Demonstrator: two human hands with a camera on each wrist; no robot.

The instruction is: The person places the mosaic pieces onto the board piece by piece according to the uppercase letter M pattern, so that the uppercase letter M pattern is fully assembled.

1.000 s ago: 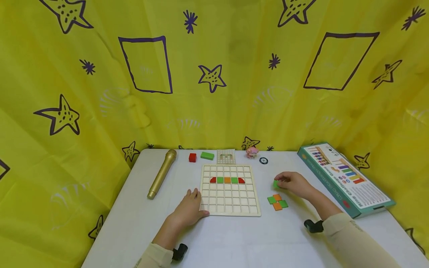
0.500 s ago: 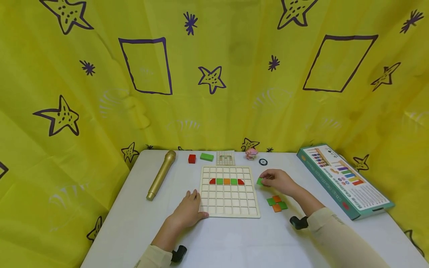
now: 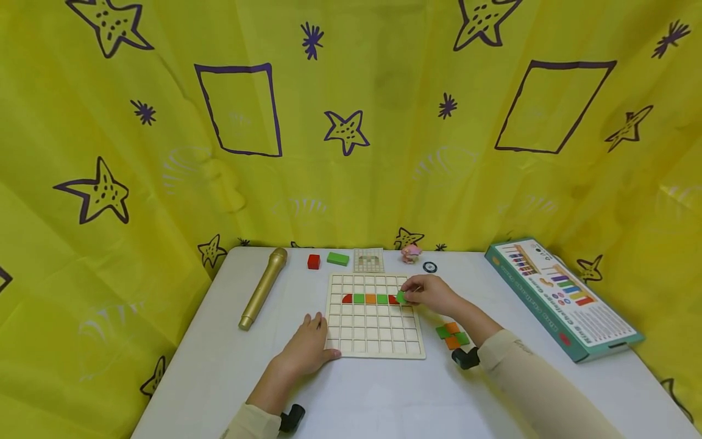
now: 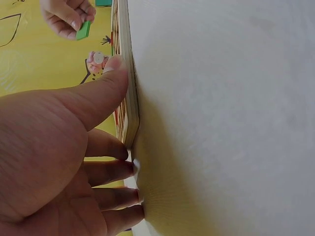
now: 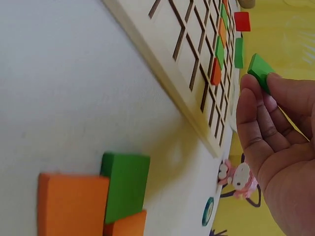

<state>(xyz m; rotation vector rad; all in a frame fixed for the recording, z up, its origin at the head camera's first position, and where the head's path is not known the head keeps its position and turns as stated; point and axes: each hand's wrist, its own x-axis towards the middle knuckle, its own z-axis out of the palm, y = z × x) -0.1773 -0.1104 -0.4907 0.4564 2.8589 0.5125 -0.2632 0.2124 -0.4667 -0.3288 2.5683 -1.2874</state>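
A green square tile (image 5: 260,71) is pinched between the thumb and fingers of my right hand (image 3: 430,294), held above the right part of the wooden grid board (image 3: 375,335). On the board lies one row of tiles: a red rounded tile (image 3: 348,299), a green tile (image 3: 359,299), an orange tile (image 3: 371,299), another green and another red one. My left hand (image 3: 305,346) rests at the board's lower left corner, its thumb on the edge in the left wrist view and its fingers straight along the side. Right of the board sit several loose green and orange tiles (image 3: 452,342).
Behind the board lie a small pattern card (image 3: 368,259), a green block (image 3: 337,259), a red block (image 3: 313,261), a pink figurine (image 3: 410,253) and a round disc (image 3: 430,267). A gold microphone (image 3: 263,289) is at left, a game box (image 3: 565,299) at right.
My right hand has moved left with the green tile, from near the loose tiles to over the board's right side. My left hand has stayed at the board's corner.
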